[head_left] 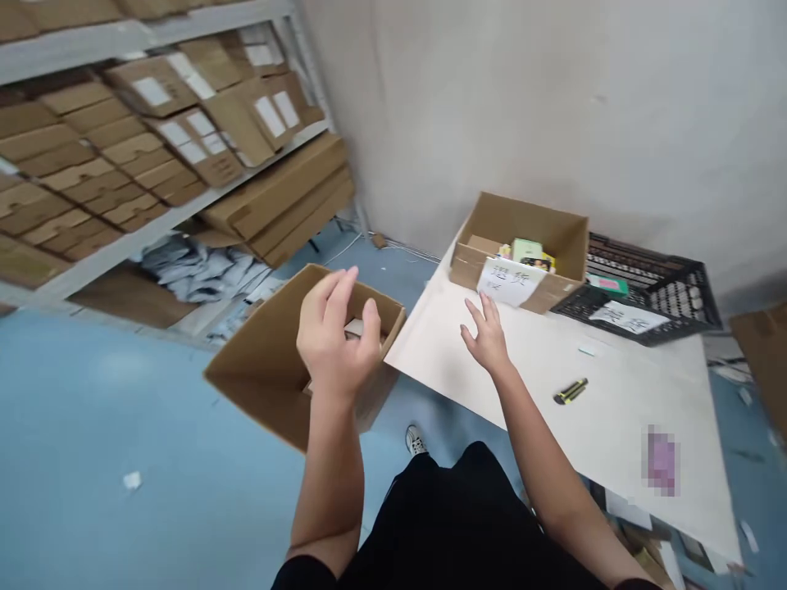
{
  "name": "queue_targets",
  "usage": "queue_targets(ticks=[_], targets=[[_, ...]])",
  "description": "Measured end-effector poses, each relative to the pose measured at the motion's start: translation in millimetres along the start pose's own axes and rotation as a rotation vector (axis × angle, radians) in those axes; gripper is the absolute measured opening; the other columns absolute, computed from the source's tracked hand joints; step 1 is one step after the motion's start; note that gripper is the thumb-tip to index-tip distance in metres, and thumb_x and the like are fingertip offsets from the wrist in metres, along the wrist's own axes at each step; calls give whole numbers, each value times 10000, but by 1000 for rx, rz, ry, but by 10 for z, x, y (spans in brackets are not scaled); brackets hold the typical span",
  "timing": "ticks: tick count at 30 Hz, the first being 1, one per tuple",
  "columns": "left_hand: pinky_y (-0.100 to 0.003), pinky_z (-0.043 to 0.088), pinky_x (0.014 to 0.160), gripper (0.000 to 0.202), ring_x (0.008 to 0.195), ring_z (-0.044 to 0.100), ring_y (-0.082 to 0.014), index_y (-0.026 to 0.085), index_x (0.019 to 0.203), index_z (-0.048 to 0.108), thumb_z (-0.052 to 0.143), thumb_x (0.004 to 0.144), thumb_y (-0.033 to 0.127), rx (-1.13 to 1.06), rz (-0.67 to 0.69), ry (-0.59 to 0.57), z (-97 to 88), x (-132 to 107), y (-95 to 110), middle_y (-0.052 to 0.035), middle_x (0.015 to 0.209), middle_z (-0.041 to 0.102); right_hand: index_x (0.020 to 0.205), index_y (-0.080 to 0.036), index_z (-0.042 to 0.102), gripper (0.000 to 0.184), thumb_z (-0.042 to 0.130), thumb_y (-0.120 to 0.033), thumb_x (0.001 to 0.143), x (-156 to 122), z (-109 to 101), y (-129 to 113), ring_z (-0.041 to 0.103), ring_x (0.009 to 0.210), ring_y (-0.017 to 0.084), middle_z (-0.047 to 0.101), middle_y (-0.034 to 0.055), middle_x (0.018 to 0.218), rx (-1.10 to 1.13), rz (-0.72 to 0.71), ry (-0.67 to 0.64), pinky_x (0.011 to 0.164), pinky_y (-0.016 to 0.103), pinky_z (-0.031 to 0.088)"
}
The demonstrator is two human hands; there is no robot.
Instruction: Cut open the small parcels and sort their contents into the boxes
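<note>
My left hand is raised in front of a large open cardboard box on the floor, fingers curved apart from the thumb and holding nothing. Some items lie inside that box, partly hidden by the hand. Over the white table, my right hand is empty with its fingers spread. It is close to the front of a smaller open cardboard box bearing a white handwritten label. Small colourful packs sit inside this box; whether my fingertips touch its label I cannot tell.
Beside the smaller box stands a black plastic crate with a handwritten label. A yellow-and-black box cutter and a blurred purple item lie on the table. Shelves with stacked cartons line the left. Scraps dot the blue floor.
</note>
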State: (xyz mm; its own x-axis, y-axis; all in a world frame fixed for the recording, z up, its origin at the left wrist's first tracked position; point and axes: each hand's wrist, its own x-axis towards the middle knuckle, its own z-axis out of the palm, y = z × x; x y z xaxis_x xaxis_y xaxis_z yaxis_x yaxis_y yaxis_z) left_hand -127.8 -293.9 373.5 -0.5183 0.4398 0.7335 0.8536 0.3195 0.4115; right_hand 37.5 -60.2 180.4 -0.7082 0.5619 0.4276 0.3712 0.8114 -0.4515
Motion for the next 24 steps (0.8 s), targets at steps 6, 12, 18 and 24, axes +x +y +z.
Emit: queue_targets(ticks=[6, 12, 18, 24], targets=[[-529, 371, 1230, 609, 1509, 368, -309, 261, 1567, 398, 530, 987, 393, 188, -253, -198, 76, -182, -1860, -102, 1649, 373, 1610, -275, 354, 688, 564, -257, 956, 795, 930, -942, 160, 1580, 378, 101, 55, 1742, 101, -216, -177, 1234, 641, 290], [-533, 367, 1228, 620, 1512, 360, -311, 250, 1571, 397, 533, 980, 382, 290, -611, -333, 134, -987, -2909, -119, 1641, 388, 1614, -271, 351, 719, 577, -233, 932, 1399, 2172, -1405, 167, 1578, 362, 115, 44, 1739, 185, -367, -394, 1259, 604, 272], [-540, 409, 1183, 628, 1461, 432, -346, 207, 1544, 426, 566, 945, 334, 338, -995, -533, 392, -1963, -3729, -169, 1596, 445, 1566, -201, 432, 678, 581, -216, 905, 1415, 3663, -1518, 285, 1534, 334, 257, 120, 1694, 249, -374, -659, 1221, 544, 358], [-445, 408, 1172, 677, 1425, 480, -320, 149, 1534, 424, 617, 896, 271, 211, -1341, -718, 1007, -3158, -4331, -200, 1559, 476, 1536, -177, 467, 680, 635, -187, 877, 915, 4895, -1587, 409, 1457, 332, 358, 170, 1642, 112, -374, -1012, 1146, 480, 438]])
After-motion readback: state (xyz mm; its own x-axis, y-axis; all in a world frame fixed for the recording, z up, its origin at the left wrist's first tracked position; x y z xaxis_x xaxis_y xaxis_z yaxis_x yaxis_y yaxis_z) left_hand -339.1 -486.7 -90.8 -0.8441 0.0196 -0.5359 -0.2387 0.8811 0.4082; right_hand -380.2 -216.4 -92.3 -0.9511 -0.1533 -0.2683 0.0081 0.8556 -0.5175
